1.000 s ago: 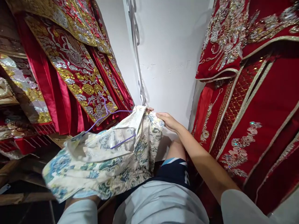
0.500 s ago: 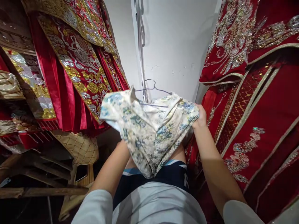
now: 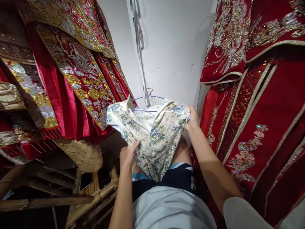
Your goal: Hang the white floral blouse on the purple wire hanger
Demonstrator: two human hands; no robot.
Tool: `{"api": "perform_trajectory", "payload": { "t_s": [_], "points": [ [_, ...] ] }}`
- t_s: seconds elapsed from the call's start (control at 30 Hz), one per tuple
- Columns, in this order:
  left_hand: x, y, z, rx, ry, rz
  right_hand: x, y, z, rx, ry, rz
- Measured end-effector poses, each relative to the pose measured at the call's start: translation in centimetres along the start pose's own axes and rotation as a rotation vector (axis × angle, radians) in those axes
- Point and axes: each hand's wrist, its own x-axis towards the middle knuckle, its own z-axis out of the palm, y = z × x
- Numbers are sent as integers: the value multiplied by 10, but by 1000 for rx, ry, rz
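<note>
Garment (image 3: 164,130) partly hides hanger (image 3: 150,94); red gowns (image 3: 281,105) cut off.

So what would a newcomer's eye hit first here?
Probably the heavily ornamented red garment on the left and red garment on the right, which flank the view. Next, in the middle between them, the pale floral top with a purple hanger in its neck opening; the right grip is at its sleeve, the left grip at its lower side.

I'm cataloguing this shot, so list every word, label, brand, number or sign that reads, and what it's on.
No text can be read.
Shorts: a white mark, too small and unclear to read.
Blouse: floral print, no words visible.
</note>
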Motion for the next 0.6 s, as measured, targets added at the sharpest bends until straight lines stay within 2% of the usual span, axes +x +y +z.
{"api": "perform_trajectory", "payload": {
  "t_s": [0.1,0.2,0.27,0.37,0.47,0.6],
  "points": [
    [-18,-8,13,-109,-49,-42,-2,1,2,-21,-10,10],
    [-27,-1,23,-109,-51,-90,-7,3,7,-31,-49,28],
    [-33,6,24,-98,-36,-123,-11,4,7,-42,-54,17],
    [-45,12,17,-101,-33,-82,-16,5,-1,-68,-22,4],
    [-58,10,10,-114,-34,-38,-22,11,-17,-111,49,-3],
    [-66,3,6,-102,-22,-53,-50,32,-42,-327,276,-151]
  ]
}}
